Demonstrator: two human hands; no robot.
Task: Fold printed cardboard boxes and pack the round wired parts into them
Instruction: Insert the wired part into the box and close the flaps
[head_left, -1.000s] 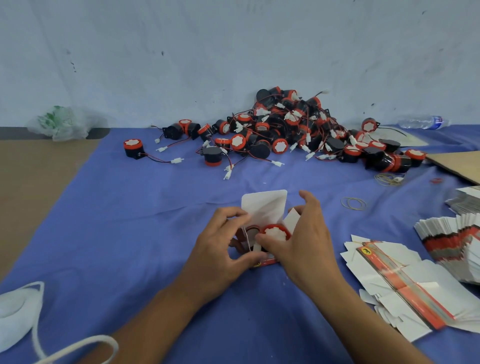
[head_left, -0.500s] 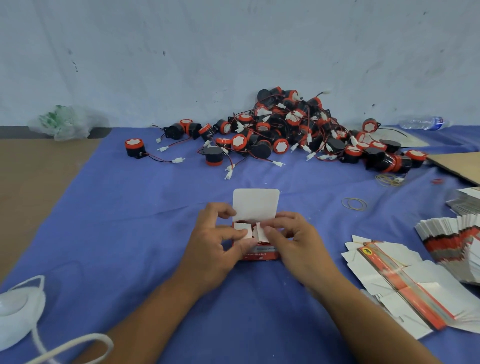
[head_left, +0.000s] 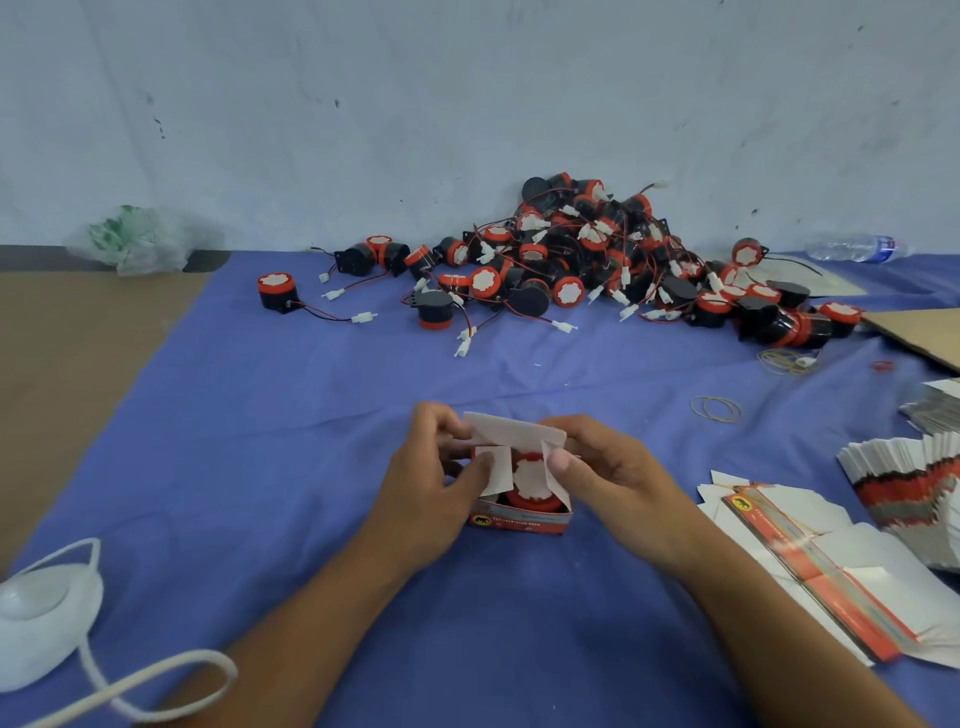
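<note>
A small red printed cardboard box (head_left: 519, 521) stands on the blue cloth in front of me, its top unclosed. A round part (head_left: 530, 480) with a red rim and white face sits inside it. My left hand (head_left: 431, 483) grips the box's left side, thumb on the left side flap. My right hand (head_left: 608, 473) holds the right side, thumb on the right flap, fingers behind the white lid flap (head_left: 511, 431), which tilts forward over the opening. A big pile of round wired parts (head_left: 587, 260) lies at the back by the wall.
Flat unfolded boxes (head_left: 810, 561) lie at the right, with a fanned stack (head_left: 904, 478) beyond them. Rubber bands (head_left: 717, 408) lie on the cloth. A white mask (head_left: 47, 623) with straps sits at bottom left. A plastic bag (head_left: 135, 244), a water bottle (head_left: 857, 248) and brown cardboard (head_left: 924, 332) lie farther back.
The part was pushed into the box. The side flaps went down over it, then lifted apart, and the upright lid flap now bends forward over the opening.
</note>
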